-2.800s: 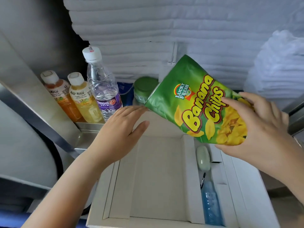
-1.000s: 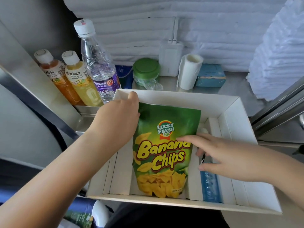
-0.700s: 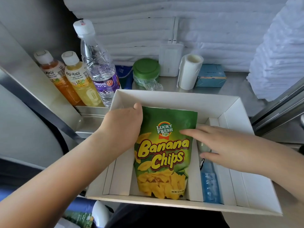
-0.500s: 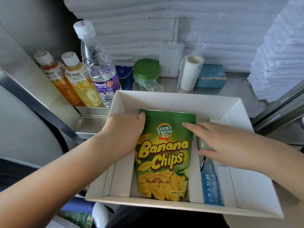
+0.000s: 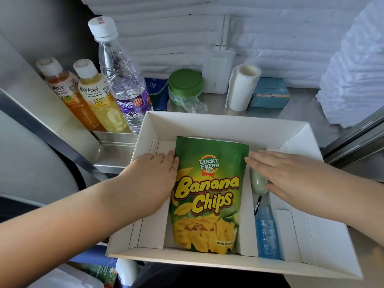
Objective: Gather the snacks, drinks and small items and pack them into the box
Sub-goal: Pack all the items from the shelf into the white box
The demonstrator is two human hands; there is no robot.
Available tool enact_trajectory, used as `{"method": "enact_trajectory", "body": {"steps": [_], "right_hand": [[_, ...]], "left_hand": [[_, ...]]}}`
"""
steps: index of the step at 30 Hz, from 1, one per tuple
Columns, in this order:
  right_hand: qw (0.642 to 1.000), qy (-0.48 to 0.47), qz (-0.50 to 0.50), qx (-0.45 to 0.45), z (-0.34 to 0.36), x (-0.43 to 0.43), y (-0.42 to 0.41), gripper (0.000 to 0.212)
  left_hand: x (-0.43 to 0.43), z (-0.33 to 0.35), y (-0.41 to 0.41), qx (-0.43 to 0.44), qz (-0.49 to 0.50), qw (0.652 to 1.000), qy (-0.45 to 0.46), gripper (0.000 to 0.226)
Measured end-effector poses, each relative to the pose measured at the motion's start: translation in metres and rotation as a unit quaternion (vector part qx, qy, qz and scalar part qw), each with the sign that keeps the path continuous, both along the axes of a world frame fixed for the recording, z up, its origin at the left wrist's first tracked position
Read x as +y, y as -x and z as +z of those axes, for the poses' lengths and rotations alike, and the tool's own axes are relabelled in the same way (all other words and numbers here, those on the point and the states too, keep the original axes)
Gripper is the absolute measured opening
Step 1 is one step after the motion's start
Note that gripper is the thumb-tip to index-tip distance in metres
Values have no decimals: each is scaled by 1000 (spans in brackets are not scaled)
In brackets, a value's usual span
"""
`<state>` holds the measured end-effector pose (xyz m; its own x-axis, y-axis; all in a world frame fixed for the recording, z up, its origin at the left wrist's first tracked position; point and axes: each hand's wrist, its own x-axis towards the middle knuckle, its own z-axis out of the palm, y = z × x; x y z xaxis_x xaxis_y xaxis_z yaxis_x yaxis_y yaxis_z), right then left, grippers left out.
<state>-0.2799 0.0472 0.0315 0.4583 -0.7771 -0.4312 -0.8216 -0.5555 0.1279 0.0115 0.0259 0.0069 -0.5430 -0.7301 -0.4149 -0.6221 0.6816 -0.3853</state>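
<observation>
i am seating the chips flat in the middle bay of the box. my left hand and right hand lie flat and empty at either side of the bag. next i judge a reach behind the box for the bottles.

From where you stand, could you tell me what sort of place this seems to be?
Probably a hotel housekeeping cart or linen store: folded white towels stacked behind, a steel shelf, and guest supplies like the water bottle and paper roll.
</observation>
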Motion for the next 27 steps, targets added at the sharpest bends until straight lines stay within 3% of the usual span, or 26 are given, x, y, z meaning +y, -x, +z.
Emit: {"method": "enact_trajectory", "body": {"steps": [12, 17, 23, 27], "right_hand": [[995, -77, 19, 60, -15, -14, -10, 73], [995, -81, 37, 41, -11, -16, -14, 82], [992, -83, 13, 92, -4, -18, -21, 73], [993, -79, 21, 86, -6, -21, -14, 66]], "left_hand": [[-5, -4, -1, 25, 11, 995, -99, 79], [-12, -4, 10, 25, 9, 988, -152, 78], [-10, -1, 11, 15, 21, 987, -158, 76], [2, 2, 12, 35, 34, 978, -203, 98]]}}
